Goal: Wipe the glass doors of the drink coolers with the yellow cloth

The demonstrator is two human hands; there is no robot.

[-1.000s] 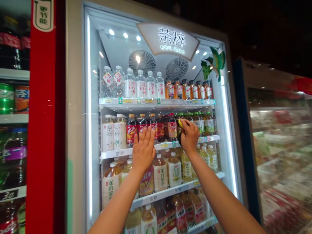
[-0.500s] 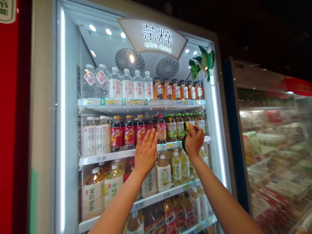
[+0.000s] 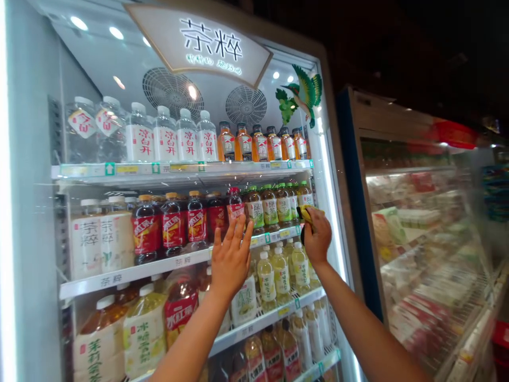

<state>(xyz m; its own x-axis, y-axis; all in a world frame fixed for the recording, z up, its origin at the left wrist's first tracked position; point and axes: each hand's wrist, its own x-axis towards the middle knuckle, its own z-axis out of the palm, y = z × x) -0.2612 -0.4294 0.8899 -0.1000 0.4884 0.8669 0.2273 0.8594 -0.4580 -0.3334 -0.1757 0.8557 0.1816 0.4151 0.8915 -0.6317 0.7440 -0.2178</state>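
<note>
The glass door point(image 3: 222, 185) of a lit drinks fridge stands in front of me. My left hand point(image 3: 230, 260) is spread at its middle with the palm toward the glass; whether it touches is hidden. To the right, my right hand point(image 3: 318, 236) is closed on a yellow cloth point(image 3: 312, 214) with dark edges, held up by the glass. Behind the hands, bottles line the shelves: red-labelled tea bottles point(image 3: 173, 225), green-capped bottles point(image 3: 270, 207) and pale yellow bottles point(image 3: 282, 273).
Clear water bottles point(image 3: 139, 135) and amber bottles point(image 3: 243, 142) fill the top shelf. A lit sign point(image 3: 210, 45) and a bird decoration point(image 3: 304, 95) sit at the top. Another chilled cabinet point(image 3: 421, 233) with packaged goods stands at the right.
The view has come closer and turned right, so the fridge appears larger and further left. The right hand still holds the cloth. More of its yellow shows, and the left fingers are spread wider.
</note>
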